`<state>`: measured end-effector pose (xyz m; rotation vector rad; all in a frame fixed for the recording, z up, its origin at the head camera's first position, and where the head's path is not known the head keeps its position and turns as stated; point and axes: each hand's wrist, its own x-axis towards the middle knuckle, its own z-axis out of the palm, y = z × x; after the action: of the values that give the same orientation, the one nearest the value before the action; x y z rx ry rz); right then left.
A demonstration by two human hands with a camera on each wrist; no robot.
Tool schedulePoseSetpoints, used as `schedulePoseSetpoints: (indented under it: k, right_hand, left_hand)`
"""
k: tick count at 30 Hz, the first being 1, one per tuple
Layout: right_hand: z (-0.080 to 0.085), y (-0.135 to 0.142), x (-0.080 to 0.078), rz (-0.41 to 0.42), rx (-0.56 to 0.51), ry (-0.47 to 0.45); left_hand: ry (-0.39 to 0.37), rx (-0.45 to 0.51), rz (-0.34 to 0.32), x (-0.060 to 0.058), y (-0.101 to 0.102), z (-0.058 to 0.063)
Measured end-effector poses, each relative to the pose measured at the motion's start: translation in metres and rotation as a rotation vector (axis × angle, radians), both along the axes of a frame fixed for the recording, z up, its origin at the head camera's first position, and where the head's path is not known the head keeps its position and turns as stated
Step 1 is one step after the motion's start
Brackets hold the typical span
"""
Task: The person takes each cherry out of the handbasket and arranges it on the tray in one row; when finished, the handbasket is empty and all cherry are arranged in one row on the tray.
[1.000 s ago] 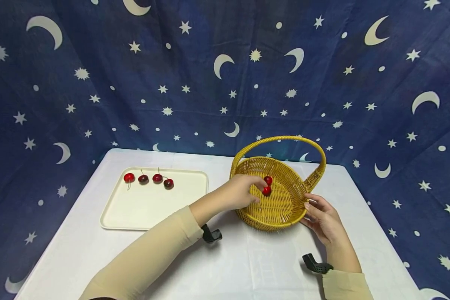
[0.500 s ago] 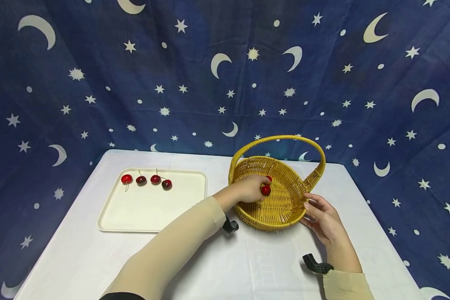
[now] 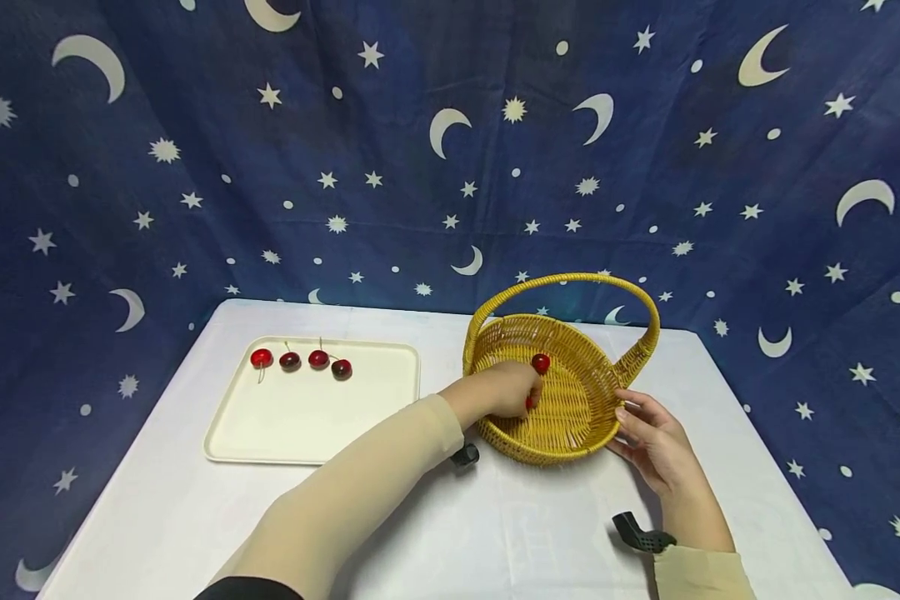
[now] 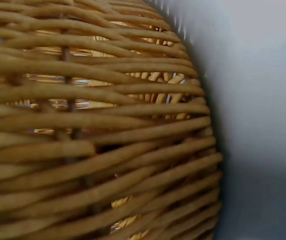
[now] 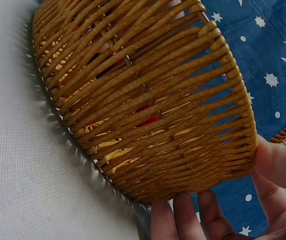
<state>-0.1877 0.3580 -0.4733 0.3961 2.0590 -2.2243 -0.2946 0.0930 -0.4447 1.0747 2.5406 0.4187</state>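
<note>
A yellow woven basket (image 3: 521, 454) with a tall arched handle stands at the right of the table. My left hand (image 3: 506, 388) reaches over its left side, fingers curled, and pinches a cherry (image 3: 528, 402) that is mostly hidden behind them. Another red cherry (image 3: 541, 363) lies on the basket floor just beyond that hand. With thumb on the rim and fingers against the outer wall, my right hand (image 3: 656, 442) grips the basket's right side. In the left wrist view only the basket's weave (image 4: 98, 120) shows, without the hand. The right wrist view shows the thumb and fingers (image 5: 185, 215) at the basket.
A cream rectangular tray (image 3: 300, 425) lies left of the basket. Along its back edge sit several cherries (image 3: 318, 359) with stems. A white cloth covers the table (image 3: 540, 533), and a blue curtain (image 3: 390, 142) with moons and stars hangs behind.
My left hand has reached further into the basket and closed on one cherry, shifting it slightly toward the front. The right hand keeps its hold on the rim.
</note>
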Motion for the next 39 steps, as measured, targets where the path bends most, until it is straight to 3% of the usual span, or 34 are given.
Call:
schedulePoseSetpoints:
  k: [5,11,15,19,23,28,34,39]
  right_hand:
    - [-0.002,0.0,0.001,0.003,-0.002,-0.005]
    - [-0.002,0.001,0.001,0.002,0.011,-0.002]
    - [0.001,0.001,0.0,0.001,0.009,0.015]
    - [0.003,0.001,0.0,0.001,0.003,0.008]
    - [0.004,0.001,-0.001,0.008,0.006,0.002]
    - [0.005,0.003,-0.001,0.006,-0.002,0.009]
    - [0.003,0.001,0.001,-0.001,-0.008,0.002]
    - [0.003,0.0,0.001,0.002,-0.005,0.003]
  left_hand:
    - [0.088,0.088,-0.042,0.012,-0.013,0.011]
    - [0.139,0.289,-0.123,0.037,-0.053,0.037]
    - [0.163,0.408,-0.07,0.05,-0.094,0.051]
    - [0.163,0.471,0.058,0.054,-0.141,0.055]
    - [0.164,0.468,0.229,0.048,-0.184,0.046]
    - [0.193,0.359,0.38,0.024,-0.216,0.02]
    - [0.152,0.199,0.492,0.002,-0.232,-0.008]
    - [0.17,0.142,0.53,-0.005,-0.236,-0.019]
